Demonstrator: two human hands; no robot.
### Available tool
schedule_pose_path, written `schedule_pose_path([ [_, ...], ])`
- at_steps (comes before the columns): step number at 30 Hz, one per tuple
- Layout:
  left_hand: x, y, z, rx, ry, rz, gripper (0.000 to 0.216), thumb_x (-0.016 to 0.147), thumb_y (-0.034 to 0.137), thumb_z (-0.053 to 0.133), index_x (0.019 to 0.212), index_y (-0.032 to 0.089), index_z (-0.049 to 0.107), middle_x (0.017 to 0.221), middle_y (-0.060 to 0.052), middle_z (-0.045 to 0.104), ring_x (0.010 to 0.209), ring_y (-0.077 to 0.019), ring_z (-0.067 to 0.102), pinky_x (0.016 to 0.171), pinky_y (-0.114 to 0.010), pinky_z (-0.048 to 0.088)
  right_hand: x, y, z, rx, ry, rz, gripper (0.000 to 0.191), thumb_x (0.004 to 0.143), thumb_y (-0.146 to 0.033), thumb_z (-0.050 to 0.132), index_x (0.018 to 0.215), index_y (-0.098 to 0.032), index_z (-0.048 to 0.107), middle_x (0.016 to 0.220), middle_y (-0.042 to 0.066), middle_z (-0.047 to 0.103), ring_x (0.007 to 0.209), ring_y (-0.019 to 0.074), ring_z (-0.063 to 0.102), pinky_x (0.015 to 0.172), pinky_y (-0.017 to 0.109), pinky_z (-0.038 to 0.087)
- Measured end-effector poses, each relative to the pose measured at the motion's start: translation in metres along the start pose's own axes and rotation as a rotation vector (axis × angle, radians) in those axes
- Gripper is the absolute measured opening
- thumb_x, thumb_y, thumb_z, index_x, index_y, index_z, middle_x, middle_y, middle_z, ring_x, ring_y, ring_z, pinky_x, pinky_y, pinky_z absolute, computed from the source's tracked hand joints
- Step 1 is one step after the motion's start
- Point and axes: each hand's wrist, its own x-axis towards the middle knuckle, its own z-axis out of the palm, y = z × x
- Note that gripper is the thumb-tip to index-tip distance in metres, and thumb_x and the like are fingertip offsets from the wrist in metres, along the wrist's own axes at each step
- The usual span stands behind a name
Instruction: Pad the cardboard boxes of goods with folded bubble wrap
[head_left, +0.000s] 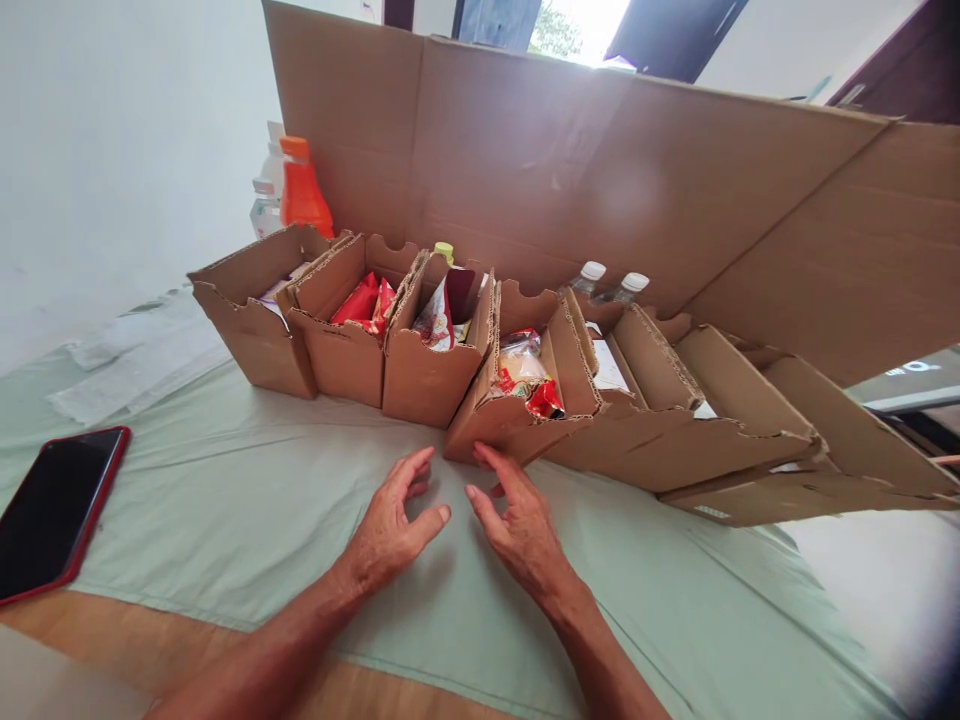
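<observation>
My left hand [391, 525] hovers over the pale green cloth [247, 500], fingers loosely curled and apart, holding nothing. My right hand [517, 520] is beside it, fingers spread, its fingertips near the front bottom corner of a cardboard box [502, 415] that holds clear and red snack packets [525, 380]. The two hands almost meet at the thumbs. A row of open cardboard boxes runs left of it: one with red packets [365, 300], one with a printed pouch [436, 318], one at the far left [251, 325].
A red-cased phone [52, 510] lies on the cloth at left. An orange bottle [302, 195] and white bottles stand behind the boxes. Two clear capped bottles [611, 283] sit behind flattened boxes [750, 440] at right. A tall cardboard sheet [600, 170] backs everything.
</observation>
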Motion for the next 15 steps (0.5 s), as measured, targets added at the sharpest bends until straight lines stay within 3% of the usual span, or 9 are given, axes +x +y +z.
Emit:
schedule_pose_path([
  [9,-0.001,0.002,0.000,-0.010,0.013,0.012,0.068,0.077,0.038,0.067,0.140,0.016,0.052,0.142,-0.020,0.055,0.134,-0.0363,0.054,0.113,-0.056,0.043,0.017,0.008,0.000,-0.003,0.017,0.030,0.049,0.092,-0.029,0.055,0.141,-0.019,0.055,0.133,0.014,0.067,0.117,0.0267,0.067,0.094,0.044,0.058],
  [15,0.000,-0.005,0.002,-0.024,0.038,-0.015,0.076,0.077,0.037,0.067,0.146,0.014,0.044,0.147,-0.021,0.052,0.136,-0.0365,0.053,0.114,-0.057,0.041,0.027,0.012,-0.004,-0.003,0.058,0.053,0.049,0.088,-0.028,0.058,0.137,-0.019,0.057,0.129,0.015,0.069,0.108,0.0274,0.070,0.077,0.040,0.060],
])
